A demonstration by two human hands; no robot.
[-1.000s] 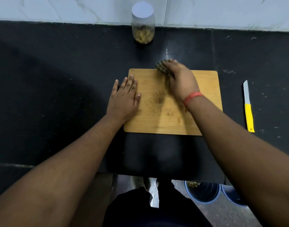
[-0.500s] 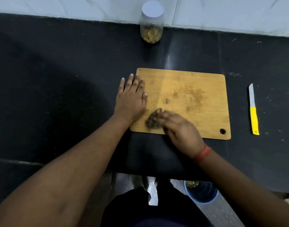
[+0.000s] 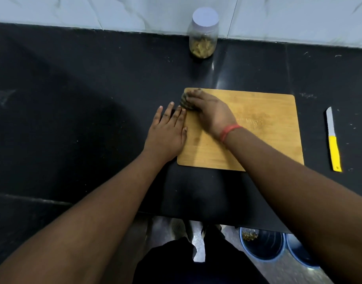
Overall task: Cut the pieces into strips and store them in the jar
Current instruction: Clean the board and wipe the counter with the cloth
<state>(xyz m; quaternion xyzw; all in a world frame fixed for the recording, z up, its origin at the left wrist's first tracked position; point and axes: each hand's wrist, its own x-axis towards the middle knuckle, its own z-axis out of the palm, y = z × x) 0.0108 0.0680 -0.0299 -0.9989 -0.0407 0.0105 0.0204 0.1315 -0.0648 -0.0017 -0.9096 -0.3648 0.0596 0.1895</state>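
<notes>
Black table (image 3: 73, 119) under a white marble wall. Board (image 3: 258, 130) sits mid-table. Right hand (image 3: 211, 111) presses a dark scrubber (image 3: 185, 102) on the board's far left corner, fingers curled over it. Left hand (image 3: 165, 134) lies flat, fingers spread, at the board's left edge. Lidded jar (image 3: 202, 35) with strips stands by the wall. Knife (image 3: 333, 140) lies right of the board, apart. Bins (image 3: 264, 247) below.
</notes>
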